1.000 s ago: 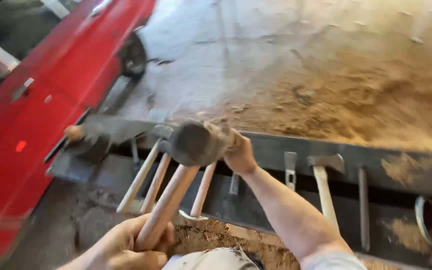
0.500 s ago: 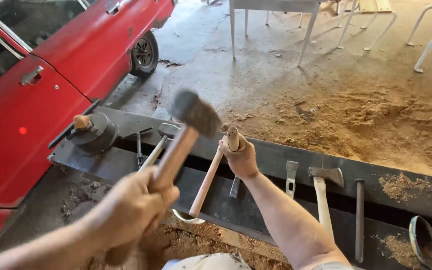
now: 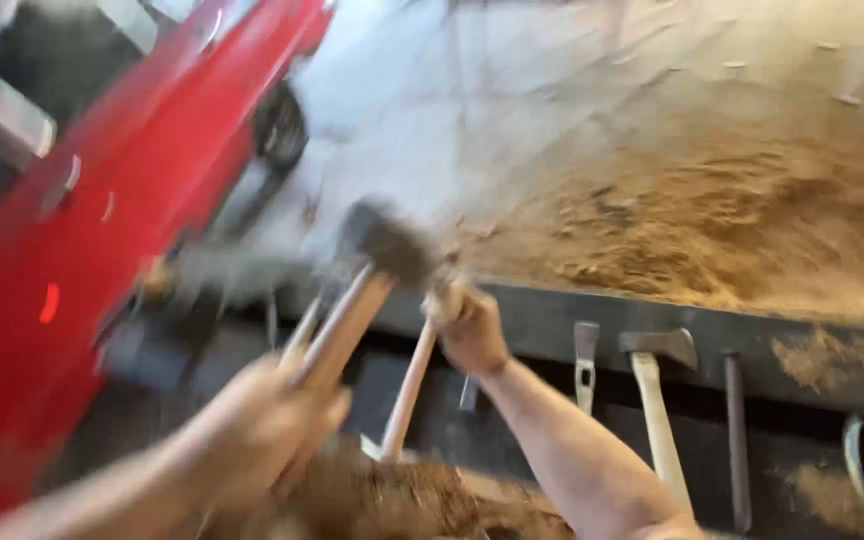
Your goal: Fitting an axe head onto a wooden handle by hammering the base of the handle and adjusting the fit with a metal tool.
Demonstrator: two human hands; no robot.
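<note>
**Over the dark steel beam, hammer coming down**

Above the beam point(image 3: 552, 320), my left hand point(image 3: 262, 430) grips the mallet point(image 3: 387, 240), lower than a moment ago. My right hand point(image 3: 467, 325) holds the wooden handle point(image 3: 407, 395) upright beneath it, awaiting the strike.

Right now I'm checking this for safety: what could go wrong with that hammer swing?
The hammer is blurred in motion in the left hand, its head close to the right hand gripping the top of a wooden handle; a slightly off blow could hit the fingers. A glancing strike might also knock the axe leaning nearby, or fly toward the red car.
</note>
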